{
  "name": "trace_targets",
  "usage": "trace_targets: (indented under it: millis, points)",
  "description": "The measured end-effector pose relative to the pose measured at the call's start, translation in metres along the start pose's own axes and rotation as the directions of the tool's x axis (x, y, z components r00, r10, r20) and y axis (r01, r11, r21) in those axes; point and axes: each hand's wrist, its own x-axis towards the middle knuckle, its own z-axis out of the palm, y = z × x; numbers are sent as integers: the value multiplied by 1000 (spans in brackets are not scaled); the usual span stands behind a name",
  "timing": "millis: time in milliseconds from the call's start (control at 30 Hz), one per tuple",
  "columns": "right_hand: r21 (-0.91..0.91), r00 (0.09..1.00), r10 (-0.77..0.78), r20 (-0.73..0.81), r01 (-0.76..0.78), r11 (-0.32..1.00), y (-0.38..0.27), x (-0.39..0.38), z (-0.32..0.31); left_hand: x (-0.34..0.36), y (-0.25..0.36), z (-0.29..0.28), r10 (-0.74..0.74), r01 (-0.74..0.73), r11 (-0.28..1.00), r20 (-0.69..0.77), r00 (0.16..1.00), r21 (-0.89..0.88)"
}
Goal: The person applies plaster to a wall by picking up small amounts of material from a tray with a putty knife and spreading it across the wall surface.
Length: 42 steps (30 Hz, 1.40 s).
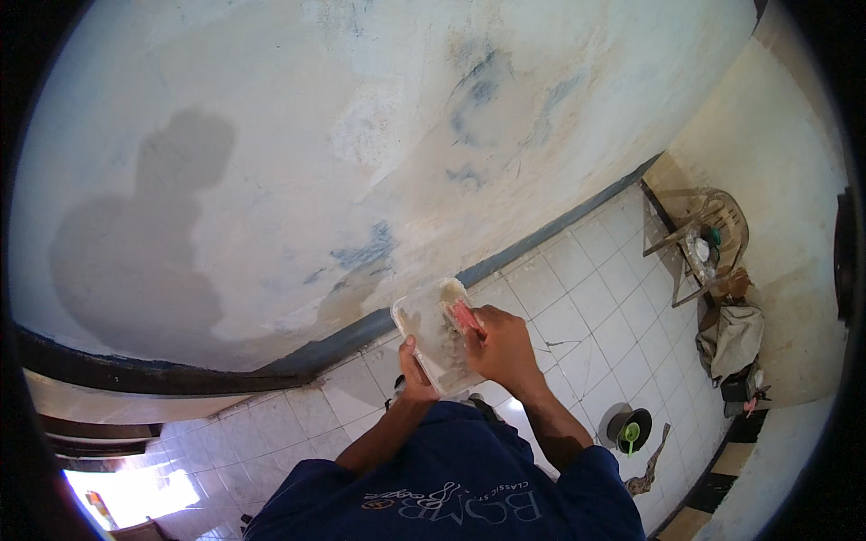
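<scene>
In the head view, the left hand has its fingers curled tight on a clear plastic tub, thumb at the rim, holding it above the tiled floor near the wall. The right hand's fingers are wrapped around a pink scraper over the pale paste. A hard scrape could twist the tub from its one-handed hold; an overloaded blade could drip paste.
</scene>
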Motion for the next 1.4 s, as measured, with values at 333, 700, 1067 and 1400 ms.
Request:
trace_targets:
  millis: [333,700,1067,1400]
  points:
    - [157,1000,2,-24,2,988,-20,8,-18,0,-3,-5,-19,21,998,-21,1000,66]
    - [38,988,-155,11,154,987,-17,11,8,1,-7,-19,-80,80,997,-76,994,-2]
    - [91,997,-3,71,-4,996,-12,4,3,1,-8,-21,-44,52,995,-102,994,81]
    - [-19,997,66,-25,-67,998,-3,12,-3,2,-13,-16,-118,118,993,15,993,-10]
